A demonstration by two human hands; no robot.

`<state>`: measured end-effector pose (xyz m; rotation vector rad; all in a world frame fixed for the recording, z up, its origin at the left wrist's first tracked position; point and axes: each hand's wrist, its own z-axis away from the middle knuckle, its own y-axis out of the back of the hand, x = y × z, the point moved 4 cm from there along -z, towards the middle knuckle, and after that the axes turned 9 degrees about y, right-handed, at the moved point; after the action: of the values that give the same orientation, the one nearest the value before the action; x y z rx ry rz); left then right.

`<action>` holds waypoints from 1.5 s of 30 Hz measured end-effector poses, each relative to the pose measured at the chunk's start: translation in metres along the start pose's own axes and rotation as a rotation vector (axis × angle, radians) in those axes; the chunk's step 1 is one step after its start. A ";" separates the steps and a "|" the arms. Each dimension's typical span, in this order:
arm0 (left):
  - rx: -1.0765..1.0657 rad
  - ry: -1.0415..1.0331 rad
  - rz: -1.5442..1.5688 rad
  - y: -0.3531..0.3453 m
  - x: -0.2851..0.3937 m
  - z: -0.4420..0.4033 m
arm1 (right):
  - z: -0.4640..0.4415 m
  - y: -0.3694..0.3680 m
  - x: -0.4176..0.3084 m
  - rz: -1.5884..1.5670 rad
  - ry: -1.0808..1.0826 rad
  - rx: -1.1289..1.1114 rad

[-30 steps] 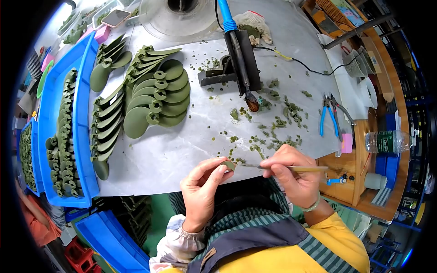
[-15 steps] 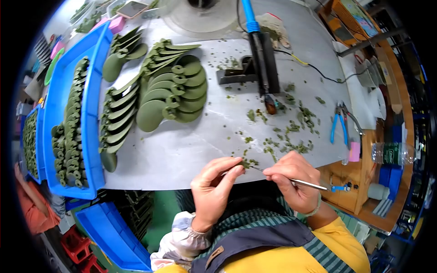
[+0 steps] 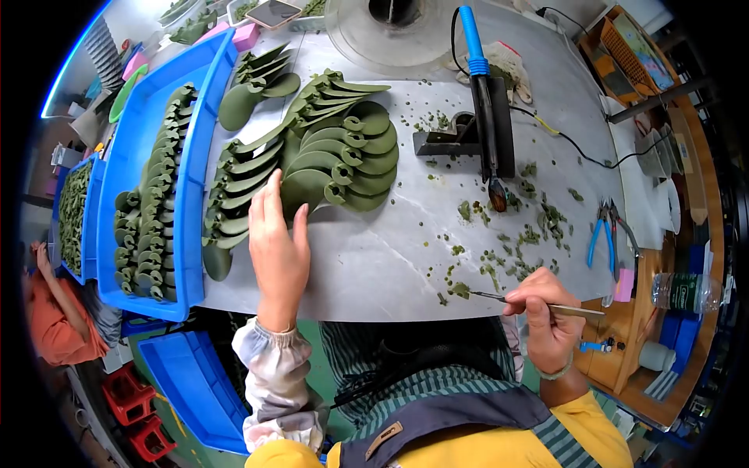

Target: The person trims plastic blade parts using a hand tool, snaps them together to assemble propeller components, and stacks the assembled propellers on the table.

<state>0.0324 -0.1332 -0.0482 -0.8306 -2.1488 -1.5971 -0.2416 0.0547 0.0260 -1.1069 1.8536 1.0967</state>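
Observation:
My left hand (image 3: 278, 246) reaches over the left part of the table with its fingers stretched out. Its fingertips are beside the fanned row of flat, rounded green pieces (image 3: 304, 187); whether they touch is unclear. To its left runs another overlapping row of green pieces (image 3: 238, 191). My right hand (image 3: 546, 312) grips a slim, pointed metal tool (image 3: 576, 310) near the table's front edge. The tool's dark tip meets a small green bit (image 3: 461, 290) among scattered crumbs.
Blue-handled soldering iron (image 3: 476, 51) rests on a black stand (image 3: 449, 140). Green scraps (image 3: 530, 234) litter the table around it. Blue-handled pliers (image 3: 601, 234) lie at right. A blue tray (image 3: 195, 257) holds stacked green pieces at left. Another person's arm (image 3: 58, 288) shows far left.
My left hand has left the tool tip and moved left to the green pieces, its fingers opening out. My right hand keeps the tool. The view has shifted, moving the table contents rightward.

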 end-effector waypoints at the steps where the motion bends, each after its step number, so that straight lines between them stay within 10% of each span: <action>1: -0.013 0.041 0.001 0.001 -0.002 -0.001 | -0.001 0.001 0.000 -0.003 -0.003 0.006; 14: -0.275 0.434 0.779 0.020 -0.018 0.016 | -0.020 0.025 0.015 0.025 -0.075 0.175; 45: -0.669 0.658 1.155 -0.056 0.058 0.074 | -0.073 0.031 0.046 0.464 0.035 0.078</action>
<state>-0.0425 -0.0597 -0.0792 -1.1687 -0.4267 -1.5162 -0.2982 -0.0173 0.0240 -0.6674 2.2261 1.2476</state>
